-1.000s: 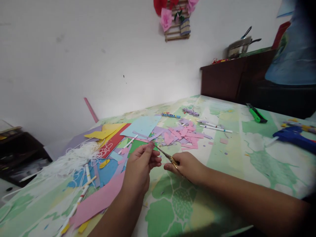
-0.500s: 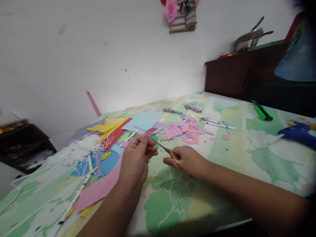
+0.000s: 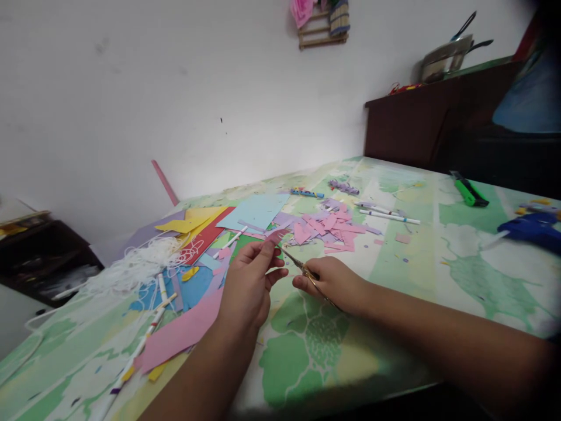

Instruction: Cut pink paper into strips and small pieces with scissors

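Note:
Between the thumb and fingers of my left hand point(image 3: 254, 275) is a small pink paper strip point(image 3: 277, 235) with slits along its edge. My right hand point(image 3: 331, 282) is closed round the handles of a pair of scissors point(image 3: 302, 268), whose blades point up and left to the strip, close to my left fingertips. Whether the blades touch the paper I cannot tell. Beyond the hands lies a heap of pink paper scraps point(image 3: 328, 228), mixed with purple ones. A light blue paper sheet point(image 3: 258, 210) lies behind my left hand.
White string point(image 3: 140, 257) is tangled over coloured papers on the left, near a pink sheet point(image 3: 184, 330). White paper sticks point(image 3: 390, 216) lie past the scraps. A green utility knife point(image 3: 470, 192) and a blue glue gun point(image 3: 530, 231) are on the right. A wall stands behind the table.
My left hand with the pink strip has shifted slightly right. The scissors stay beside the strip in my right hand. The whole view has tilted a little.

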{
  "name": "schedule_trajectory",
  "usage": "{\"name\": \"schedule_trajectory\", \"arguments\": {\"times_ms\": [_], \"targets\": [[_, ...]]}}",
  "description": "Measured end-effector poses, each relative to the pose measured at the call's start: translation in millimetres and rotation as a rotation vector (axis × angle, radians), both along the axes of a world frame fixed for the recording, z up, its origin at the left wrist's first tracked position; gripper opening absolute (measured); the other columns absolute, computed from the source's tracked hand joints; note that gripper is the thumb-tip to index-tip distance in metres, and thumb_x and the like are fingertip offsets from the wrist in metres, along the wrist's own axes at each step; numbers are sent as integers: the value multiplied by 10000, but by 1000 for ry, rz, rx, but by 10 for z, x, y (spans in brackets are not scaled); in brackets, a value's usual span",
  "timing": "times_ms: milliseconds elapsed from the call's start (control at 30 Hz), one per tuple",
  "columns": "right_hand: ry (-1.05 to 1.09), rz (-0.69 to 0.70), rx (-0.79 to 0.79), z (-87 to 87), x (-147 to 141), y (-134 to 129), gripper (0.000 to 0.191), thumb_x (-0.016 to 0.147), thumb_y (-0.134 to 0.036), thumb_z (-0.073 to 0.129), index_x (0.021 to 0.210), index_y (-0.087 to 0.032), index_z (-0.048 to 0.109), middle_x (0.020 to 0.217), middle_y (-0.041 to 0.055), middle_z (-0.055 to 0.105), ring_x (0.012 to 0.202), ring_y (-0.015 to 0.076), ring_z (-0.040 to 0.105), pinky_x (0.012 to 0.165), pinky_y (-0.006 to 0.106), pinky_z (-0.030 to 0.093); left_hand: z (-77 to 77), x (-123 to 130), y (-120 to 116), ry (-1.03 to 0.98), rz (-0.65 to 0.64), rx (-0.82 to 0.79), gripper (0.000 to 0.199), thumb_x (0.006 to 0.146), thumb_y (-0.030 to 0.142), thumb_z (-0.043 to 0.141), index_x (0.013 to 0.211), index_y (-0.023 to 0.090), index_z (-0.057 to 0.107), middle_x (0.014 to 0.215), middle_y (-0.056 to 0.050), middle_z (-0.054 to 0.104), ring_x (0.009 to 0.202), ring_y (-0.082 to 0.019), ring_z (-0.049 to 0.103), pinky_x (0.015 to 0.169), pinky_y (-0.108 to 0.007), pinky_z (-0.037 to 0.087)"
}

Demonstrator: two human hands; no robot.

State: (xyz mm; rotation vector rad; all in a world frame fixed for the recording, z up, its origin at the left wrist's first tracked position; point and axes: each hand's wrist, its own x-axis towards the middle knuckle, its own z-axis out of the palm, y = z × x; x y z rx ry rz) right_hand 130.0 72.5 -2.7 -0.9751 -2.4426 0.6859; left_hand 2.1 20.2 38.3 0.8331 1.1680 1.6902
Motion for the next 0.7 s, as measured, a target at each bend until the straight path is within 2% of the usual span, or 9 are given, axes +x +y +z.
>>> {"name": "schedule_trajectory", "arguments": {"times_ms": [167, 300, 700], "targets": [[-13, 9, 13, 4, -14, -1, 468, 698, -579, 293, 550, -151, 411, 499, -28, 392, 470, 67, 347, 417, 188, 205, -47, -18, 44, -34, 40, 38, 117, 605, 237, 588, 621, 145, 519, 604, 25, 527, 589, -70, 509, 608, -222, 427], [-26, 8, 36, 12, -10, 0, 460, 696, -572, 311, 538, -150, 404, 486, -30, 385, 461, 65, 343, 410, 189, 196, -51, -44, 73, -35, 45, 43, 109, 596, 221, 596, 627, 132, 542, 545, 31, 525, 505, -55, 497, 568, -206, 419], [33, 19, 14, -34, -32, -5, 441, 707, -552, 307, 547, -150, 396, 496, -36, 352, 455, 59, 316, 406, 185, 204, 1, -60, 50, -17, 61, 2, 147, 539, 215, 634, 612, 124, 545, 500, 35, 521, 473, -60, 486, 531, -213, 418]]}}
